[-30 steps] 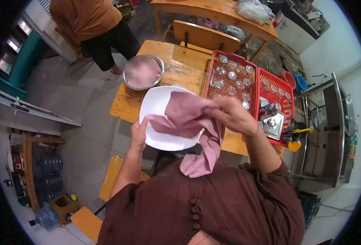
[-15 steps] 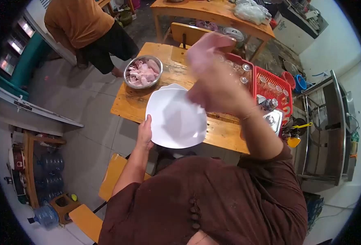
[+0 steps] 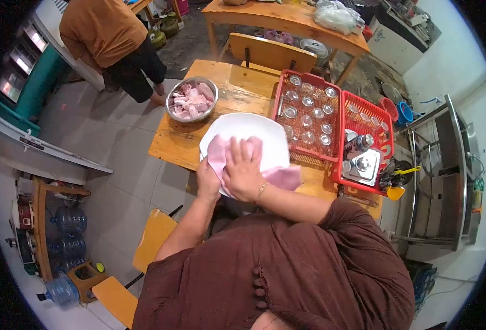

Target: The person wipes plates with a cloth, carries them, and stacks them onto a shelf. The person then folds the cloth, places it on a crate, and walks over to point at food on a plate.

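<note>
A white square plate with rounded corners [image 3: 267,129] is held over the near edge of the table. My left hand [image 3: 207,181] grips its lower left rim, fingers partly hidden beneath. On the plate's face lies a pink cloth [image 3: 283,177], its loose end hanging over the right rim. My right hand [image 3: 244,173] presses flat on this cloth with fingers spread. Beyond the plate, a metal bowl [image 3: 214,104] holds several pieces of raw chicken [image 3: 191,101].
Red plastic baskets [image 3: 281,91] with upturned glasses [image 3: 307,101] and metal containers [image 3: 364,165] stand at the table's right. A wooden chair [image 3: 155,236] is at my left. Another person [image 3: 108,33] stands at far left. A second table [image 3: 276,14] is behind.
My right hand has come down from above the table, bringing the pink cloth onto the plate. The plate has shifted slightly right. The other person has moved a little left.
</note>
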The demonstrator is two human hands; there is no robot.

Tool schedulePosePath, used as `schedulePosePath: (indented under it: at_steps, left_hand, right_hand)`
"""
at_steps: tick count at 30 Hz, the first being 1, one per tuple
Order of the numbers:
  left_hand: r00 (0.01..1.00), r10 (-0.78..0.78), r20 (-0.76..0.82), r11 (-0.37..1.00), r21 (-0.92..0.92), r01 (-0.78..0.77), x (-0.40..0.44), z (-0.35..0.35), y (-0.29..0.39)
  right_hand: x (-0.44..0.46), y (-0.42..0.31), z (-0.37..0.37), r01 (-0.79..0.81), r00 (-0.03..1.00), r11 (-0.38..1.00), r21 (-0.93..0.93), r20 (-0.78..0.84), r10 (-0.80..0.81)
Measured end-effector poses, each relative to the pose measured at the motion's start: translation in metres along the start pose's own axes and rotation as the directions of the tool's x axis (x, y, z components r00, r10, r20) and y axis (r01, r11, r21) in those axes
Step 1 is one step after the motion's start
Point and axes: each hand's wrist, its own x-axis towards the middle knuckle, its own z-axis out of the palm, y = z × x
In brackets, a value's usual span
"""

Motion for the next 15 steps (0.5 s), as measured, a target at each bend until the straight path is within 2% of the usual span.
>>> schedulePosePath:
  at_steps: [1, 2, 3, 4, 5, 6, 8, 9, 10, 11, 13, 14, 15]
  left_hand:
    - [0.979, -0.186, -0.087, 0.974, -0.145, 0.172, 0.002, -0.004, -0.003]
    - [0.979, -0.187, -0.086, 0.974, -0.143, 0.174, 0.005, -0.01, -0.005]
    - [0.962, -0.227, -0.15, 0.961, -0.195, 0.197, 0.008, -0.016, -0.004]
    - [0.94, -0.269, -0.21, 0.945, -0.248, 0.215, 0.011, -0.016, 0.003]
    - [0.941, -0.229, -0.249, 0.966, -0.181, 0.187, 0.012, -0.018, 0.012]
    - [0.94, -0.235, -0.247, 0.964, -0.185, 0.192, 0.015, -0.019, 0.011]
    - [0.965, -0.117, -0.235, 0.988, -0.126, 0.089, 0.022, -0.022, 0.009]
    - [0.969, -0.12, -0.217, 0.986, -0.142, 0.09, 0.025, -0.024, 0.016]
    - [0.969, -0.119, -0.216, 0.986, -0.14, 0.09, 0.027, -0.023, 0.021]
    - [0.973, -0.123, -0.194, 0.986, -0.135, 0.098, 0.028, -0.022, 0.025]
    - [0.976, -0.126, -0.175, 0.986, -0.129, 0.104, 0.027, -0.023, 0.025]
    - [0.977, -0.156, -0.148, 0.985, -0.097, 0.143, 0.023, -0.024, 0.019]
    - [0.974, -0.191, -0.12, 0.981, -0.062, 0.185, 0.02, -0.024, 0.016]
  right_hand:
    - [-0.006, 0.001, -0.004, 0.09, 0.986, 0.995, 0.05, 0.136, -0.096]
    - [-0.01, 0.004, -0.011, 0.174, 0.945, 0.978, 0.113, 0.262, -0.198]
    - [-0.017, 0.009, -0.011, 0.173, 0.945, 0.978, 0.117, 0.261, -0.198]
    - [-0.026, 0.017, -0.01, 0.207, 0.928, 0.956, 0.21, 0.268, -0.26]
    - [-0.034, 0.026, -0.009, 0.237, 0.908, 0.924, 0.299, 0.27, -0.32]
    - [-0.038, 0.04, -0.011, 0.294, 0.946, 0.919, 0.264, 0.057, -0.32]
    - [-0.022, 0.051, -0.043, 0.163, 0.965, 0.98, 0.118, 0.19, -0.183]
    - [-0.015, 0.053, -0.046, 0.133, 0.974, 0.971, 0.2, 0.157, -0.166]
    - [-0.009, 0.052, -0.05, 0.133, 0.974, 0.97, 0.202, 0.155, -0.165]
    - [-0.002, 0.051, -0.055, 0.024, 0.94, 0.966, 0.258, 0.324, -0.11]
    - [0.026, 0.047, -0.078, -0.204, 0.772, 0.921, 0.332, 0.633, -0.058]
    - [0.03, 0.039, -0.091, -0.198, 0.773, 0.922, 0.334, 0.631, -0.062]
    - [0.031, 0.028, -0.104, -0.139, 0.897, 0.882, 0.45, 0.435, -0.08]
